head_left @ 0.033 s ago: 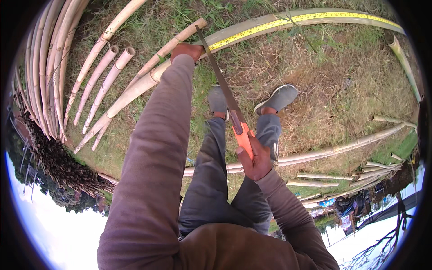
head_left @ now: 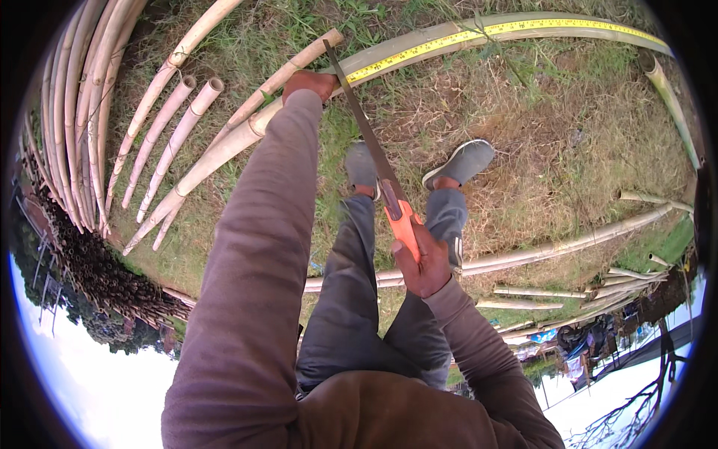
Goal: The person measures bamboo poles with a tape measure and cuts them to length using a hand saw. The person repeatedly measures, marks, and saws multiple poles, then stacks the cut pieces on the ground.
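Observation:
A long pale bamboo pole (head_left: 224, 153) curves across the grass in front of me. My left hand (head_left: 308, 87) is closed around it, just left of the saw blade. My right hand (head_left: 425, 262) grips the orange handle of a handsaw (head_left: 370, 138), its thumb along the near side. The dark blade reaches away from me and lies across the pole, its tip past the far side. A yellow measuring tape (head_left: 449, 43) runs along the pole to the right, its end beside the blade. A thinner bamboo pole (head_left: 295, 67) lies just beyond my left hand.
Two short bamboo pieces (head_left: 183, 146) and a row of long poles (head_left: 82, 112) lie at the left. My shoes (head_left: 460, 163) stand between the pole and me. More bamboo poles (head_left: 553, 258) lie behind my legs, and a dark bamboo stack (head_left: 112, 277) is at the lower left.

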A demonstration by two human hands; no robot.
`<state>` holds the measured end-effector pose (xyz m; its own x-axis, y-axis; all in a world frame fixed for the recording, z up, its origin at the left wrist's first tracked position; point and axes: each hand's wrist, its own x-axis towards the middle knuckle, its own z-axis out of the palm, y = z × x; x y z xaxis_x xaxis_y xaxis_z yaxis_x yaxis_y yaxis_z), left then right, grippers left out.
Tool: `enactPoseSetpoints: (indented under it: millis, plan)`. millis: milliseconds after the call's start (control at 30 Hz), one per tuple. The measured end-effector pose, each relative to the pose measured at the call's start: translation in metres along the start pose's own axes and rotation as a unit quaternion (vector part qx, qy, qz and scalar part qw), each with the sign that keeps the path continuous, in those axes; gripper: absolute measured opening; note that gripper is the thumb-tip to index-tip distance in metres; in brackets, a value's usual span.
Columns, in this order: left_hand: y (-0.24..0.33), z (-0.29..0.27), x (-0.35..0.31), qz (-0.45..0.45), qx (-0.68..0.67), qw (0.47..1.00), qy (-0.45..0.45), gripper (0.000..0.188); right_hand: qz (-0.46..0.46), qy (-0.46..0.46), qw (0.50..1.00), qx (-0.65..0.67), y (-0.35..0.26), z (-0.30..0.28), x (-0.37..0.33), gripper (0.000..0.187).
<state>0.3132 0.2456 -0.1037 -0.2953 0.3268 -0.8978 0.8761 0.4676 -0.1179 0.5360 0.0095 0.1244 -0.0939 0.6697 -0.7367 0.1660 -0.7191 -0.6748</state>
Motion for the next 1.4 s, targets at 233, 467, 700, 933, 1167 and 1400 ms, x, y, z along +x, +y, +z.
enactPoseSetpoints:
  millis: [233,467,700,933,1167,1400]
  plan:
    - [-0.001,0.006,0.015,0.007,-0.001,1.0,0.006,0.063,-0.028,0.013,1.0,0.006,0.006,0.002,0.003,0.027]
    - [0.0,0.005,0.008,0.014,0.003,1.0,0.025,0.061,-0.026,0.016,0.999,0.036,0.001,0.002,0.004,0.028]
    - [-0.01,0.015,0.011,0.08,0.022,0.994,0.066,0.065,-0.034,0.008,0.999,0.006,-0.009,-0.017,0.014,0.037]
    - [0.011,0.034,-0.071,0.226,-0.263,0.935,-0.08,0.044,-0.059,0.168,0.979,-0.098,-0.026,-0.069,-0.123,0.067]
    - [0.203,0.053,-0.29,0.329,-0.279,0.859,-0.276,0.038,-0.198,0.414,0.888,-0.026,-0.081,-0.139,-0.17,0.083]
    - [0.132,0.15,-0.339,0.284,-0.234,0.897,-0.247,0.046,-0.261,0.426,0.866,-0.031,-0.083,-0.205,-0.191,0.079]
